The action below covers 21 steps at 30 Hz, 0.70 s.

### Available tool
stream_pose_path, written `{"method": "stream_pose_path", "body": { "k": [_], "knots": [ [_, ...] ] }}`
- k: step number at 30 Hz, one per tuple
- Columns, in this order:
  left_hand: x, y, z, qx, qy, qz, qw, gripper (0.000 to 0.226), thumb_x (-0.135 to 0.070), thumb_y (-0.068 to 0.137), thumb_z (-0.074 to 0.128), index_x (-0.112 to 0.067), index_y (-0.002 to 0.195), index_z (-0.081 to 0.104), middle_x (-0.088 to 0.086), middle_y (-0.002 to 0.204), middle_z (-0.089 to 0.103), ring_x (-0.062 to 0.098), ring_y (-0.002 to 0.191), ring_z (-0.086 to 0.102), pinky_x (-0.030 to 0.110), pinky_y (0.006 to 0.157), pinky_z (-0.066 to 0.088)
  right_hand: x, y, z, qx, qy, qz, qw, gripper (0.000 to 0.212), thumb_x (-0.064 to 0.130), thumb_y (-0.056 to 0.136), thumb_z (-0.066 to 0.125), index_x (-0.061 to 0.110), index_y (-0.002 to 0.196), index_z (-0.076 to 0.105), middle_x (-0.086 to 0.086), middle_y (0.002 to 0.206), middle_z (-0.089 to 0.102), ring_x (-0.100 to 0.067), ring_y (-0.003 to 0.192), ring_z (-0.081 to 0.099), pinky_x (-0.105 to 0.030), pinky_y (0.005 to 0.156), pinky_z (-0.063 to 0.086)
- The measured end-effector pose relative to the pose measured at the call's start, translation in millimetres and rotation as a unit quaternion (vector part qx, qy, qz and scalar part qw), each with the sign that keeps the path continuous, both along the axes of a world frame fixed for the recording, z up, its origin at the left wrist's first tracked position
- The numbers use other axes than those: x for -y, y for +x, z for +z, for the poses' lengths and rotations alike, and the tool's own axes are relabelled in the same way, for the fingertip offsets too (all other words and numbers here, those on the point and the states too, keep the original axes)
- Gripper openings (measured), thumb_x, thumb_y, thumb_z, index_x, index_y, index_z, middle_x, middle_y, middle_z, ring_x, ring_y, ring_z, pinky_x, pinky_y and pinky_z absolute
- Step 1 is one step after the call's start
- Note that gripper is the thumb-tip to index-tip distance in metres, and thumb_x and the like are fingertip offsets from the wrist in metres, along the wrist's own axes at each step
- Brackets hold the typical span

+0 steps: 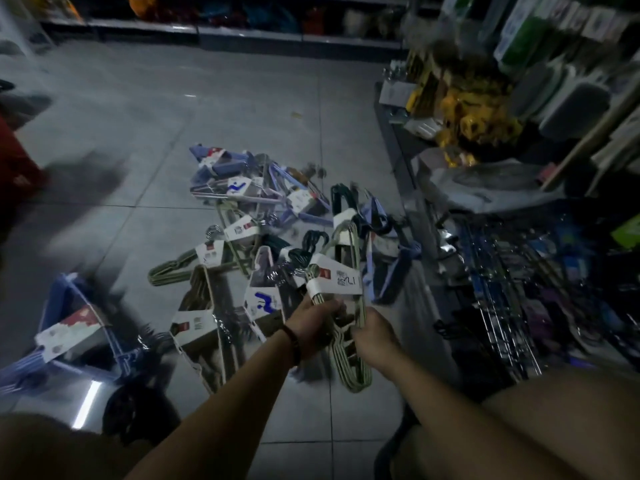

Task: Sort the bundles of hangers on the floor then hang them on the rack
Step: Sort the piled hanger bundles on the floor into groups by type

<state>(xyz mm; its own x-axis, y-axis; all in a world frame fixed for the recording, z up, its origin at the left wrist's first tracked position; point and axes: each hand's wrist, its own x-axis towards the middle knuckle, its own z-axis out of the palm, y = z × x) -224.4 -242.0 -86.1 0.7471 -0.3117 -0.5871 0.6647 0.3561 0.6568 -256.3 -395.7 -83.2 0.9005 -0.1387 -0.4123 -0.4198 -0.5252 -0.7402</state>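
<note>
A heap of hanger bundles (256,216) lies on the grey tiled floor, in blue, pale green and dark green, most with white card labels. Both hands hold one pale green bundle (349,355) with a white label, lifted just above the heap's near edge. My left hand (317,323) grips its wires just under the label. My right hand (372,332) grips the same wires from the right. A blue bundle (74,323) lies apart at the lower left. The rack (498,282) at the right carries hanging blue and dark packs.
Store shelving (519,98) with yellow and green goods rises on the right. More shelves (242,26) run along the far wall. A red object (17,168) stands at the left edge. My bare knees fill the bottom corners. Open tiles (207,105) lie beyond the heap.
</note>
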Motion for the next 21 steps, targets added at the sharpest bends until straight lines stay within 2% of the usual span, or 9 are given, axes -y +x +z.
{"method": "stream_pose_path", "body": {
  "k": [3,5,7,9,11,13,15,19,21],
  "knots": [
    [15.7,2.8,-19.1,0.004,0.191,-0.118,0.974,0.038,-0.046,0.089,0.076,-0.018,0.115,0.07,0.016,0.118,0.072,0.034,0.11,0.068,0.05,0.095,0.058,9.7,-3.4,-28.7,-0.034,-0.016,-0.079,0.996,0.022,0.016,0.103,0.045,0.023,0.12,0.058,-0.001,0.105,0.067,-0.019,0.089,0.066,-0.04,0.083,0.06],
    [19.9,6.2,-40.7,-0.008,0.25,-0.177,0.952,0.034,-0.045,0.095,0.07,-0.017,0.114,0.069,0.009,0.111,0.073,0.028,0.105,0.069,0.047,0.092,0.06,18.0,-5.6,-46.5,-0.039,-0.014,-0.115,0.992,0.031,0.013,0.103,0.044,0.023,0.129,0.058,0.0,0.106,0.067,-0.018,0.088,0.065,-0.039,0.079,0.06],
    [22.0,5.2,-63.2,-0.064,0.201,-0.171,0.962,0.025,-0.024,0.098,0.069,-0.012,0.121,0.067,0.013,0.111,0.073,0.027,0.095,0.072,0.044,0.082,0.062,19.3,-11.0,-69.2,-0.046,-0.028,-0.141,0.989,0.037,0.011,0.104,0.045,0.022,0.137,0.054,-0.002,0.106,0.065,-0.018,0.085,0.062,-0.032,0.068,0.053],
    [23.0,-1.6,-88.4,-0.107,0.171,-0.143,0.969,0.033,-0.006,0.097,0.065,-0.012,0.129,0.062,0.02,0.117,0.069,0.028,0.086,0.071,0.039,0.067,0.062,12.4,-23.6,-94.2,-0.054,-0.041,-0.152,0.986,0.037,0.01,0.106,0.047,0.02,0.141,0.052,-0.005,0.102,0.064,-0.016,0.081,0.06,-0.026,0.06,0.044],
    [22.7,-7.3,-114.2,-0.125,0.162,-0.127,0.971,0.044,0.001,0.094,0.062,-0.015,0.135,0.058,0.024,0.119,0.067,0.031,0.086,0.071,0.042,0.07,0.063,2.3,-35.7,-115.7,-0.056,-0.047,-0.157,0.985,0.035,0.011,0.107,0.046,0.02,0.141,0.051,-0.003,0.098,0.065,-0.011,0.08,0.06,-0.021,0.059,0.042],
    [25.1,-11.3,-134.9,-0.148,0.166,-0.117,0.968,0.049,0.005,0.093,0.062,-0.019,0.134,0.055,0.022,0.12,0.064,0.034,0.095,0.071,0.049,0.078,0.064,-2.4,-41.4,-131.5,-0.065,-0.052,-0.155,0.984,0.033,0.011,0.108,0.045,0.021,0.138,0.052,-0.003,0.102,0.065,-0.008,0.082,0.058,-0.022,0.065,0.044],
    [26.2,-11.6,-150.1,-0.167,0.159,-0.108,0.967,0.053,0.007,0.091,0.064,-0.021,0.134,0.052,0.022,0.122,0.063,0.035,0.097,0.071,0.053,0.08,0.064,-1.7,-38.7,-144.8,-0.081,-0.068,-0.138,0.985,0.033,0.009,0.108,0.044,0.019,0.139,0.051,-0.009,0.118,0.067,-0.015,0.094,0.059,-0.027,0.079,0.045],
    [27.1,-7.7,-169.9,-0.184,0.175,-0.095,0.963,0.055,0.012,0.091,0.062,-0.021,0.133,0.049,0.028,0.126,0.061,0.036,0.089,0.071,0.052,0.077,0.064,5.5,-27.1,-160.4,-0.134,-0.095,-0.087,0.983,0.033,0.011,0.107,0.046,0.017,0.139,0.05,-0.012,0.129,0.065,-0.024,0.111,0.062,-0.03,0.086,0.046],
    [29.0,-8.9,-171.1,-0.186,0.192,-0.098,0.959,0.058,0.013,0.09,0.063,-0.023,0.132,0.046,0.025,0.128,0.059,0.038,0.098,0.07,0.053,0.079,0.064,7.3,-24.1,-164.2,-0.164,-0.116,-0.061,0.978,0.039,0.01,0.102,0.055,0.016,0.14,0.05,-0.011,0.132,0.063,-0.028,0.119,0.061,-0.035,0.093,0.051]
  ]
}}
